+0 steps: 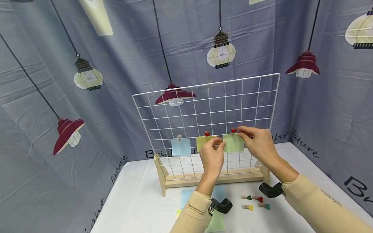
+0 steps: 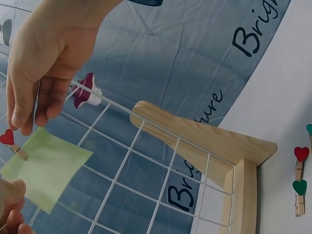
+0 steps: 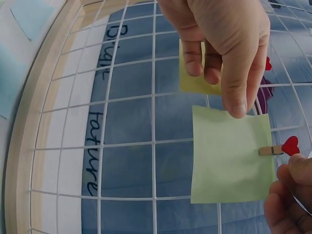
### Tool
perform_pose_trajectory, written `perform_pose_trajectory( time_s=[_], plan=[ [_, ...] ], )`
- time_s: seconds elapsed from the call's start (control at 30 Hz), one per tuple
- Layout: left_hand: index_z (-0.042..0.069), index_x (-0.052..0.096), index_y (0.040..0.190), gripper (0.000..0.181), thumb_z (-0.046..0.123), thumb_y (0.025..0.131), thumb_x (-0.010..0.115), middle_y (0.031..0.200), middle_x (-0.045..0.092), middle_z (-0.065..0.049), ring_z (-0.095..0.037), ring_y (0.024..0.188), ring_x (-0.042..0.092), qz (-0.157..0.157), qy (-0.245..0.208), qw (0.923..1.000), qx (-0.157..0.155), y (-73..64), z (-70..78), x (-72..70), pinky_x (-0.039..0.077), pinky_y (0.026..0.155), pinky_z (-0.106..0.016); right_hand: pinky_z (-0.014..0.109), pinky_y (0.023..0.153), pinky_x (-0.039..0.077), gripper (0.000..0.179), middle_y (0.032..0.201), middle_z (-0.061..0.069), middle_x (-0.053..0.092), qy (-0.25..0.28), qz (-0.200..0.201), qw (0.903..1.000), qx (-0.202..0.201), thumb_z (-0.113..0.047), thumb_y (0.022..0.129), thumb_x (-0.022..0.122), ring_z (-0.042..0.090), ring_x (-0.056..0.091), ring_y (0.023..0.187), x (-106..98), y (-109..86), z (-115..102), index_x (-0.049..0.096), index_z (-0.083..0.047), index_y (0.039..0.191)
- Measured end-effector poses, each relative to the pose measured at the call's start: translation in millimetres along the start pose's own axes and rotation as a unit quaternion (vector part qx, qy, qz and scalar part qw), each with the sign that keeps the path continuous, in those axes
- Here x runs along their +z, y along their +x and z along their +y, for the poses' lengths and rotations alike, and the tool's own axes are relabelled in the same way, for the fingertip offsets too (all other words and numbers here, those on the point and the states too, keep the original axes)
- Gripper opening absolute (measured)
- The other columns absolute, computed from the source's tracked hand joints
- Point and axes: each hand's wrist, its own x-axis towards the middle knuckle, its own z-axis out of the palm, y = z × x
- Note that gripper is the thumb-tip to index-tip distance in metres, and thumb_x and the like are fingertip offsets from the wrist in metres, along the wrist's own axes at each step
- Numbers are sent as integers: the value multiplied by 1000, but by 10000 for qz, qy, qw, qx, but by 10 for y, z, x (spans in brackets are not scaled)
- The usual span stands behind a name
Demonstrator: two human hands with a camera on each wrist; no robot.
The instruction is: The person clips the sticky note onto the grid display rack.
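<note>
A light green paper note (image 1: 234,144) hangs on a white wire grid (image 1: 204,115) from a small wooden clip with a red heart (image 1: 233,130). My left hand (image 1: 212,157) pinches the note's left edge between thumb and finger; the right wrist view shows the thumb tip (image 3: 238,111) over that edge. Beside the heart clip, my right hand (image 1: 257,142) has its fingertips close to the heart, fingers fairly straight in the left wrist view. A yellow note (image 1: 201,143) under another red heart clip is partly behind my left hand. Farther left hangs a blue note (image 1: 181,147) under a white heart clip (image 1: 179,136).
The grid stands in a wooden base (image 1: 212,179) on a white table (image 1: 137,200). Loose heart clips, including a yellow one (image 1: 248,207) and a teal one (image 1: 264,205), lie at the front right. More blue, yellow and green notes lie under my left forearm. Printed curtains (image 1: 116,97) surround the table.
</note>
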Motion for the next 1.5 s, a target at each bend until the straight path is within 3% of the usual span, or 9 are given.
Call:
perform_pose_trajectory(
  time_s=[0.1, 0.33, 0.6, 0.9, 1.17, 1.5],
  plan=[
    [12, 80, 92, 11, 13, 83, 85, 80, 77, 3, 4, 58, 52, -40, -3, 10000, -43, -18, -20, -14, 42, 57, -17, 24, 49, 42, 23, 101, 17, 79, 10, -3, 10000, 40, -9, 96, 72, 15, 63, 67, -13, -38, 15, 76, -4, 118],
    [13, 80, 91, 10, 14, 83, 85, 79, 76, 5, 2, 60, 51, -116, -25, 9999, -32, -57, -30, -79, 41, 58, -18, 22, 54, 46, 25, 104, 16, 79, 115, -78, 9996, 264, -11, 97, 72, 18, 65, 75, -65, -122, 34, 76, -4, 120],
    [15, 81, 92, 11, 16, 83, 86, 79, 76, 7, 3, 60, 52, -321, -31, 9995, -46, -84, -16, -170, 41, 58, -18, 23, 54, 46, 25, 102, 13, 79, 83, -308, 9988, 366, -14, 96, 73, 13, 60, 72, -108, -223, 74, 76, -7, 119],
    [12, 81, 97, 15, 16, 84, 86, 84, 78, 5, 2, 62, 53, -809, -86, 9966, 164, -134, -88, -335, 43, 56, -18, 24, 56, 49, 26, 101, 10, 79, 128, -507, 9976, 463, -20, 96, 74, 11, 61, 77, -135, -333, 93, 76, -8, 119],
    [19, 80, 99, 16, 20, 84, 86, 85, 77, 5, -1, 63, 57, -987, -107, 9948, 235, -183, -136, -506, 45, 54, -20, 23, 59, 50, 24, 101, 8, 79, 109, -653, 9953, 707, -24, 96, 75, 12, 61, 76, -173, -453, 158, 78, -10, 115],
    [15, 80, 102, 18, 18, 84, 85, 89, 78, 5, -2, 66, 59, -1109, -2, 9934, 274, -184, -203, -667, 41, 50, -19, 22, 63, 51, 26, 106, 7, 78, 118, -824, 9928, 866, -28, 96, 75, 11, 63, 80, -170, -567, 268, 77, -12, 117]
  ],
)
